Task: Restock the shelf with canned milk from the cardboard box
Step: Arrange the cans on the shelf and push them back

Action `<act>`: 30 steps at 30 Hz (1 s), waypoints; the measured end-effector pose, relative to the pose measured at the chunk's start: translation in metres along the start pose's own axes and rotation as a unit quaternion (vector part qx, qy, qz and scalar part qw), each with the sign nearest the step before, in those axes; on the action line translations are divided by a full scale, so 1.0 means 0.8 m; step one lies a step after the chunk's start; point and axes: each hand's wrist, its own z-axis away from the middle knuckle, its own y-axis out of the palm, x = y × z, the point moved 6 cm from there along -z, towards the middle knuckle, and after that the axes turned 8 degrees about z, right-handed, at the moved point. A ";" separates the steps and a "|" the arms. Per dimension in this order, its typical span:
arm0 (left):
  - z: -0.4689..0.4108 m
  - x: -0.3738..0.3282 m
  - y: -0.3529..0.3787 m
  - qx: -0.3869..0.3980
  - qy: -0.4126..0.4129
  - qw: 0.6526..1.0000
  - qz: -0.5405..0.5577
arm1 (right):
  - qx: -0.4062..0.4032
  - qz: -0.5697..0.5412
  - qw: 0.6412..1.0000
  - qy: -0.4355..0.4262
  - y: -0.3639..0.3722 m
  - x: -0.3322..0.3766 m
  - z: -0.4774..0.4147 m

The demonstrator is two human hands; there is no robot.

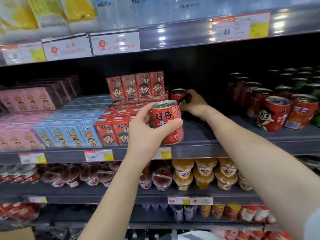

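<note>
My left hand grips a red milk can near the front edge of the grey middle shelf. Deeper in the shelf's dark gap, my right hand holds a second red can beside the stacked red cartons. A group of matching red cans stands on the same shelf to the right. A corner of the cardboard box shows at the bottom left.
Red milk cartons, blue cartons and pink cartons fill the shelf's left side. Fruit cups sit on the shelf below. The upper shelf edge with price tags overhangs the gap.
</note>
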 end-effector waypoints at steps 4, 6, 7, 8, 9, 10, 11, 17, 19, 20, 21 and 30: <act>-0.002 -0.004 -0.002 0.006 0.006 1.000 0.006 | 0.004 -0.003 1.000 -0.006 0.000 0.001 -0.008; -0.003 -0.007 -0.002 0.006 0.013 1.000 0.008 | -0.002 -0.008 1.000 -0.009 0.002 0.003 -0.013; -0.004 -0.008 -0.003 0.004 0.017 1.000 0.010 | -0.007 -0.009 1.000 -0.010 0.003 0.003 -0.016; -0.004 -0.009 -0.004 0.002 0.020 1.000 0.012 | -0.013 -0.012 1.000 -0.009 0.004 0.004 -0.019; -0.005 -0.011 -0.004 0.002 0.022 1.000 0.012 | -0.018 -0.013 1.000 -0.005 0.005 0.002 -0.024; -0.006 -0.013 -0.004 0.003 0.024 1.000 0.011 | -0.020 -0.013 1.000 -0.001 0.006 0.001 -0.029; -0.008 -0.014 -0.004 0.004 0.024 1.000 0.011 | -0.024 -0.010 1.000 0.001 0.007 0.000 -0.035; -0.025 -0.021 -0.002 -0.005 0.029 1.000 0.011 | -0.052 0.018 0.998 0.019 0.006 0.001 -0.057; -0.029 -0.029 -0.003 -0.006 0.041 0.999 0.004 | -0.060 0.029 0.998 0.021 0.007 0.004 -0.061; -0.032 -0.031 -0.005 -0.005 0.046 0.999 0.000 | -0.065 0.033 0.997 0.021 0.007 0.005 -0.063; -0.034 -0.033 -0.005 -0.005 0.050 0.999 -0.004 | -0.070 0.036 0.997 0.020 0.008 0.004 -0.067; -0.050 -0.036 -0.011 -0.010 0.064 0.997 -0.039 | -0.063 0.024 0.998 0.007 0.016 -0.008 -0.078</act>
